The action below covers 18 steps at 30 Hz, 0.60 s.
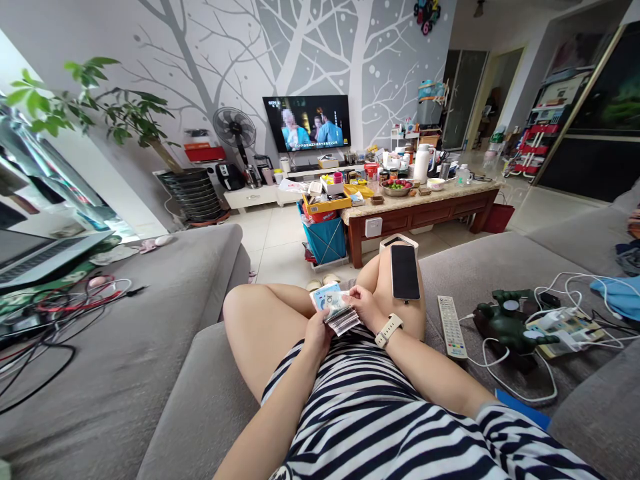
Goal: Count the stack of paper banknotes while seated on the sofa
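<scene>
Banknotes (336, 305) sat gripped in your left fingers (323, 315) and pinched by your right fingers (357, 294), apparently mid-leafing; next move likely called for steady left, lighter right.

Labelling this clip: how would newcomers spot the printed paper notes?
On the grey fabric sofa, find the navy-striped garment. At its far edge, the left hand and right hand hold the paper stack: layered and printed, unlike the black smartphone on the right thigh.

Left hand (319, 332), right hand (369, 310) close, both apparently pinching
</scene>
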### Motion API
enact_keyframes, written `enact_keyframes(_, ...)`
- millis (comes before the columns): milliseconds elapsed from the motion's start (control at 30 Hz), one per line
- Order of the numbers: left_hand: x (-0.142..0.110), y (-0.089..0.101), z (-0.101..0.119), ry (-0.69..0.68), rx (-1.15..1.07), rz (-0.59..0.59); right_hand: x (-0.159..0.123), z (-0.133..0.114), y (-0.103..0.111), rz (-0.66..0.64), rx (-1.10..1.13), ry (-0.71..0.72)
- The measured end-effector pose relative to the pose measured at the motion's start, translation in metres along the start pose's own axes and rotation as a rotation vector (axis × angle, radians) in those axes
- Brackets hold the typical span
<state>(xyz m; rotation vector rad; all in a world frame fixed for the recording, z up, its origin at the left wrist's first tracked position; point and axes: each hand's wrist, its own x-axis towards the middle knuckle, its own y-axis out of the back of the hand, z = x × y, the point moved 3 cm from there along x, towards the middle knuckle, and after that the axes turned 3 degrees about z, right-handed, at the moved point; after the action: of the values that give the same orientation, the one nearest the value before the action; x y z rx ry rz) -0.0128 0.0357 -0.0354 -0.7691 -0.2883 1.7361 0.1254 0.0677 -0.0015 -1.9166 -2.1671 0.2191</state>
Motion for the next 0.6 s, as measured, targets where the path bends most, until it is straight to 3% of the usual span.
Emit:
enact_keyframes(367, -0.013, -0.01, 0.006, 0.005, 0.026, 0.044, 0.0, -0.002, 0.001, -0.003, -0.096, 0.054)
enact_keyframes(600, -0.005, -0.006, 0.004, 0.031, -0.032, 0.061, -0.003, -0.003, 0.002, -0.061, -0.047, 0.063)
